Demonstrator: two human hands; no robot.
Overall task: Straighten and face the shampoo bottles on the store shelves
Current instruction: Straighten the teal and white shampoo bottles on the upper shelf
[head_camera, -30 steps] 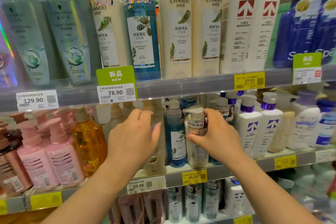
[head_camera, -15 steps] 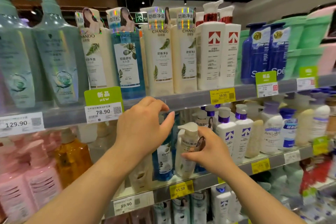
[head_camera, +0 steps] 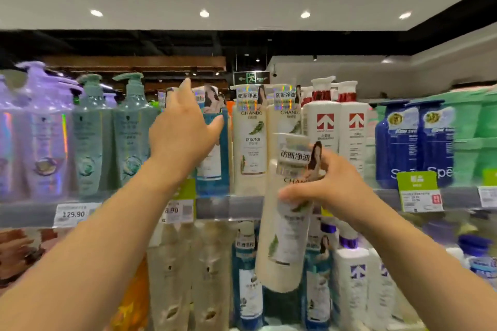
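The right hand (head_camera: 332, 183) grips a cream bottle (head_camera: 285, 223) around its neck, fingers and thumb curled round it, holding it tilted in the air in front of the upper shelf's edge (head_camera: 236, 207), at about four o'clock from the middle of the view. The left hand (head_camera: 180, 131), at about ten o'clock from that bottle, reaches up with straight, spread fingers over the tops of the bottles on the upper shelf, its thumb against a blue bottle (head_camera: 215, 169). Just right of the blue one stand two more cream bottles (head_camera: 248, 142).
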